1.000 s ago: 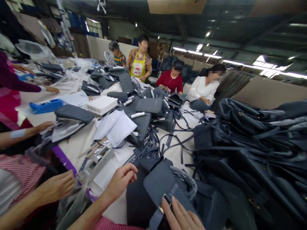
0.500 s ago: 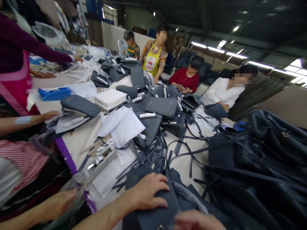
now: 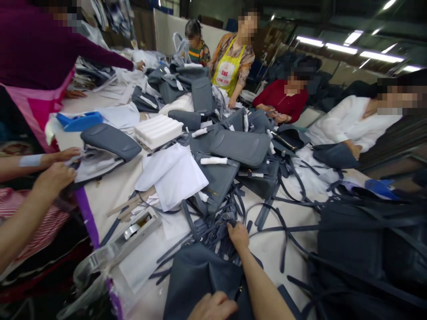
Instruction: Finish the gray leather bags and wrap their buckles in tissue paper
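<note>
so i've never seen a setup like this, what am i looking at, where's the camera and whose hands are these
There is no machine here: a person works with bare hands, and the camera on their head looks forward and down. Their left hand, at the bottom edge, is on a dark bag. Their right hand reaches to a heap of straps; whether it grips one is hard to tell. The hands at the left belong to someone else. On the pale table also lie more bags, white sheets and a white foam block, with other people around it.
</note>
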A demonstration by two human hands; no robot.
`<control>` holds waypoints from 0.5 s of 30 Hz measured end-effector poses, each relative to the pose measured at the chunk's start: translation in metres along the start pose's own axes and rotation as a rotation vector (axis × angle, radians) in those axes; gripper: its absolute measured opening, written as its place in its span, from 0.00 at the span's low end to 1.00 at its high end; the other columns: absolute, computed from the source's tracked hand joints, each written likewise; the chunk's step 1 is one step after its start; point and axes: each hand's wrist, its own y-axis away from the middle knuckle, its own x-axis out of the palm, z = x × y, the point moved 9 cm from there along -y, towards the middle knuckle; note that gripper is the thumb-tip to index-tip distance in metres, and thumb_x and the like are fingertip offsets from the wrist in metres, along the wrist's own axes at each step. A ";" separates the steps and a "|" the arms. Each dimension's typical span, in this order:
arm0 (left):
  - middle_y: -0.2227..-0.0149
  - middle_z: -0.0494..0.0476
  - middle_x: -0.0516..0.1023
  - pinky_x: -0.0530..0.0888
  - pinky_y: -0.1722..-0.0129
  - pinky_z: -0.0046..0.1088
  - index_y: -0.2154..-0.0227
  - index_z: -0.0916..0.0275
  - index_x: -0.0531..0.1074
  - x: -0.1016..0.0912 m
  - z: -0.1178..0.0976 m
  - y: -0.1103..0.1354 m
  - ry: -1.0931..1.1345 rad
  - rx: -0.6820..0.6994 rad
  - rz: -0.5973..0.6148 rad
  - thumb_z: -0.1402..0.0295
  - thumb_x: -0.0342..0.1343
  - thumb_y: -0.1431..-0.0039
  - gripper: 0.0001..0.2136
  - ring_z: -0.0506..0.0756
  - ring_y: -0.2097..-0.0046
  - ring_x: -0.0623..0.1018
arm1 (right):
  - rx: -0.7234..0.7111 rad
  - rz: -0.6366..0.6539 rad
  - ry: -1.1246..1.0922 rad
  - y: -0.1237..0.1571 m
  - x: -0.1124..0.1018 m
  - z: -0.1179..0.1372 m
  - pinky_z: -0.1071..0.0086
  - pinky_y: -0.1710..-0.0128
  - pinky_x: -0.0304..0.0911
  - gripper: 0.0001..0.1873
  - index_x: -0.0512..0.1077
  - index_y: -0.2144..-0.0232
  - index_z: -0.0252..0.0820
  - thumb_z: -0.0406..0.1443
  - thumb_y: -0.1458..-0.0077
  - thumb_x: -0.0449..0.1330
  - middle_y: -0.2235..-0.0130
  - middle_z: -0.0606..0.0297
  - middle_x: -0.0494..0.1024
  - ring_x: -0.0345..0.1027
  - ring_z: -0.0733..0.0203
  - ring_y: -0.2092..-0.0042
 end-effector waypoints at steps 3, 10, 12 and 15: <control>0.47 0.54 0.73 0.71 0.59 0.32 0.64 0.55 0.77 -0.015 -0.026 0.004 -0.034 0.161 0.109 0.59 0.60 0.44 0.08 0.61 0.50 0.71 | -0.048 -0.035 -0.200 -0.003 -0.017 -0.004 0.56 0.52 0.66 0.11 0.72 0.58 0.38 0.38 0.41 0.60 0.52 0.59 0.74 0.69 0.55 0.52; 0.55 0.60 0.78 0.71 0.53 0.36 0.68 0.61 0.77 -0.071 -0.067 -0.012 -0.080 0.158 0.188 0.64 0.56 0.41 0.07 0.60 0.55 0.75 | -0.143 -0.187 -0.908 0.059 -0.154 -0.057 0.69 0.68 0.68 0.21 0.66 0.70 0.44 0.53 0.53 0.63 0.68 0.68 0.75 0.70 0.63 0.68; 0.65 0.60 0.80 0.72 0.58 0.36 0.71 0.61 0.76 -0.083 -0.076 -0.032 -0.121 0.140 0.198 0.64 0.53 0.39 0.10 0.60 0.61 0.77 | -0.152 -0.220 -1.053 0.103 -0.184 -0.081 0.76 0.77 0.63 0.24 0.65 0.71 0.44 0.53 0.59 0.67 0.73 0.74 0.70 0.62 0.72 0.78; 0.66 0.63 0.79 0.73 0.58 0.38 0.70 0.63 0.75 -0.093 -0.094 -0.075 -0.233 0.115 0.156 0.65 0.49 0.37 0.12 0.61 0.61 0.78 | -0.080 -0.138 -1.331 0.172 -0.176 -0.118 0.84 0.87 0.47 0.19 0.70 0.68 0.42 0.44 0.58 0.71 0.76 0.76 0.67 0.47 0.80 0.84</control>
